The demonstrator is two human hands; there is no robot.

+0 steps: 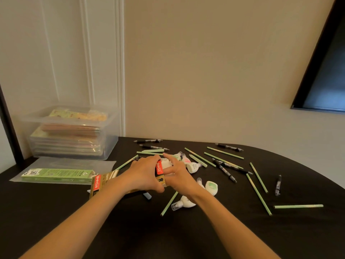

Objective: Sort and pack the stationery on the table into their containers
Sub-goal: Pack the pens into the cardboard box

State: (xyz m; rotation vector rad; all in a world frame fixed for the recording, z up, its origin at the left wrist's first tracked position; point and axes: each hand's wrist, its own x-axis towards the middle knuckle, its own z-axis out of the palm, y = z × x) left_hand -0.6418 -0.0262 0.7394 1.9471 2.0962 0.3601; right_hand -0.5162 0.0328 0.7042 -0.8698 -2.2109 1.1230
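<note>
My left hand point(144, 173) grips a gold and black carton point(102, 182) with a red label near its open end. The fingers of my right hand point(177, 175) pinch the carton's red flap point(159, 167). Several green pencils, such as one pencil point(258, 194), lie scattered over the dark table point(56, 212). Black pens, among them one pen point(225, 170), lie between them. White correction-tape dispensers point(211, 187) lie around my hands. A green pencil box point(57, 174) lies at the left.
A clear plastic tub point(72, 133) full of flat packets stands at the back left against the wall. A clear sleeve point(71, 163) lies under the green box. The table's curved edge runs along the right.
</note>
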